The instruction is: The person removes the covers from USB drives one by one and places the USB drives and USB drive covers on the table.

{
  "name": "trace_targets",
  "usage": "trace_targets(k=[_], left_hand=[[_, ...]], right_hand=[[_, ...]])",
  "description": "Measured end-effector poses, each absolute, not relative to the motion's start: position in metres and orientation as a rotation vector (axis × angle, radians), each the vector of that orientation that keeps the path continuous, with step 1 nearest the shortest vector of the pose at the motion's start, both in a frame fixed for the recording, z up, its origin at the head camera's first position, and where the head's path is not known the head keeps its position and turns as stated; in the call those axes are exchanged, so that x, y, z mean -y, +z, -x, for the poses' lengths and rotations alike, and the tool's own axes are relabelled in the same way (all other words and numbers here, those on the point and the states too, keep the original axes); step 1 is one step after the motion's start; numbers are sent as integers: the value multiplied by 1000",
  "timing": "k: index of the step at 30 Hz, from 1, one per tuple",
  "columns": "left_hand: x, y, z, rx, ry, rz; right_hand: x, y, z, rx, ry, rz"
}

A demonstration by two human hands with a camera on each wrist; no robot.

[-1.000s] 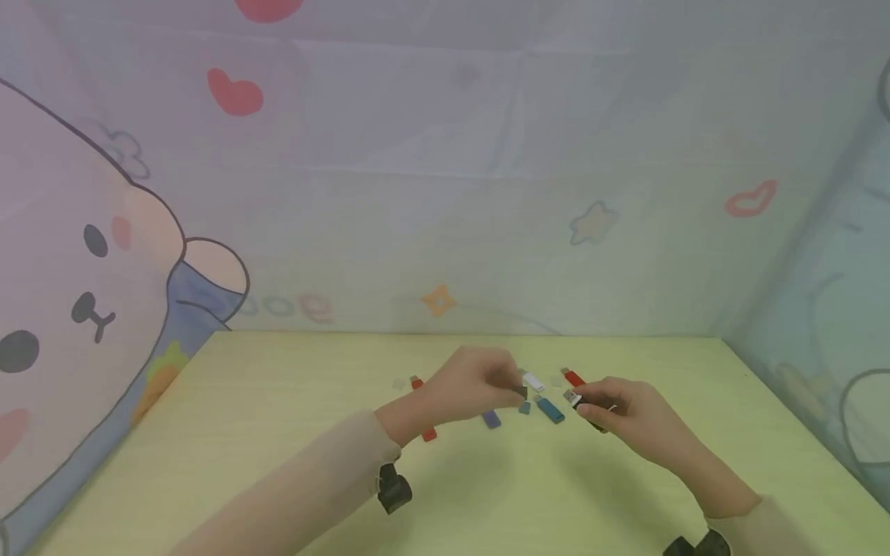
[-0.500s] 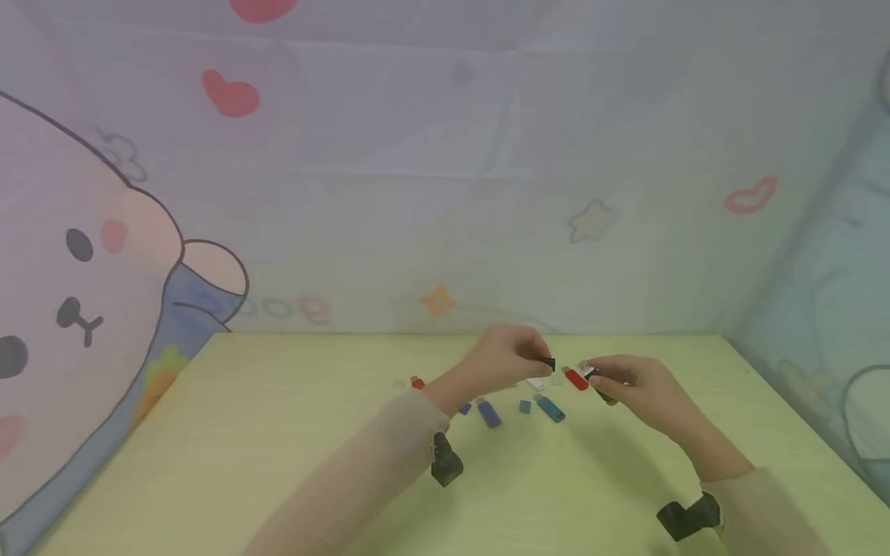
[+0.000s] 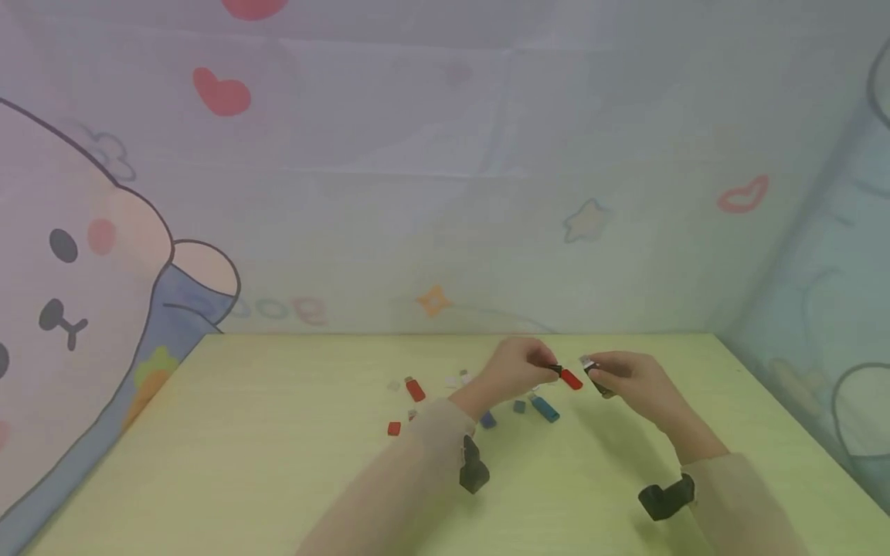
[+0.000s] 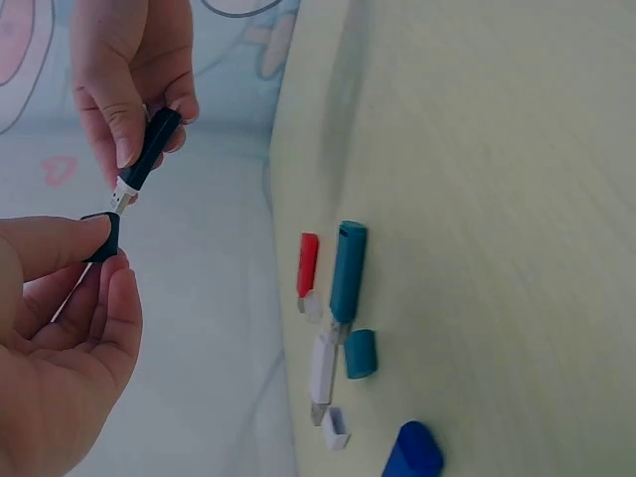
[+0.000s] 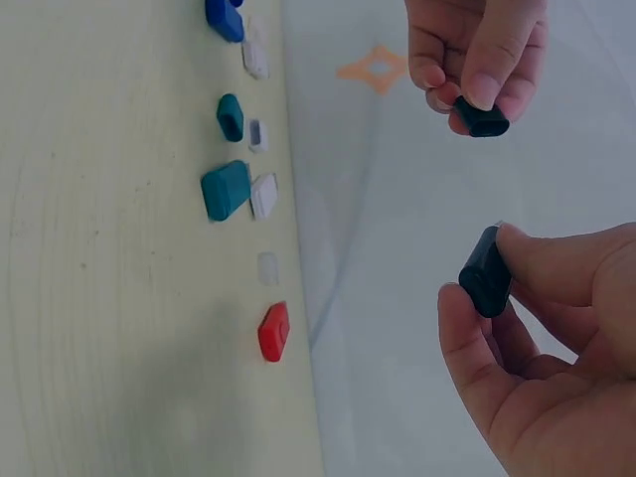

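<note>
My left hand (image 3: 516,369) pinches a small black cap (image 5: 485,119) between thumb and fingers, its hollow end showing in the right wrist view. My right hand (image 3: 636,382) holds a black USB stick (image 4: 151,147) by its body, the bare metal plug pointing toward the cap. Both are held up above the table, a short gap between plug and cap in the head view. Under the hands lie a red USB stick (image 3: 572,379) and a teal USB stick (image 3: 545,408), with a teal cap (image 3: 519,406) beside it. A white USB stick (image 4: 323,368) lies near them.
Farther left on the table (image 3: 278,432) are another red USB stick (image 3: 415,389), a red cap (image 3: 394,428) and a faint clear cap (image 3: 394,385). A blue piece (image 3: 488,420) lies partly behind my left sleeve. A printed cloth (image 3: 348,232) hangs behind the table.
My left hand has moved right with the black cap, toward the stick. My right hand has risen slightly with the USB stick. More pieces on the left have come into sight.
</note>
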State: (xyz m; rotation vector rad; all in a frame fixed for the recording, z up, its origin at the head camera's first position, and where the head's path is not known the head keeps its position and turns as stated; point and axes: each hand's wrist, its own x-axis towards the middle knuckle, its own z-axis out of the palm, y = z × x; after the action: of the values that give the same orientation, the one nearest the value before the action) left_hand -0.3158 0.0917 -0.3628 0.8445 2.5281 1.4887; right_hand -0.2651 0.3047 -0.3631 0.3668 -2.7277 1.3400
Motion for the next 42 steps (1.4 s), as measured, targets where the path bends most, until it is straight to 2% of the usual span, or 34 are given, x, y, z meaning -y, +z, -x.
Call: trace_targets(k=[14,29,42], left_hand=[[-116,-387,327,-2607,1408,-767],[-137,-402,333,-2820,977,-914],[-149,-415,341,-2789,861,-979]], right_hand=[[-311,-383,283,2737,1426,-323],[-316,-401,292,2834,1413,-184],[-316,-410,292,2972,1259,-87]])
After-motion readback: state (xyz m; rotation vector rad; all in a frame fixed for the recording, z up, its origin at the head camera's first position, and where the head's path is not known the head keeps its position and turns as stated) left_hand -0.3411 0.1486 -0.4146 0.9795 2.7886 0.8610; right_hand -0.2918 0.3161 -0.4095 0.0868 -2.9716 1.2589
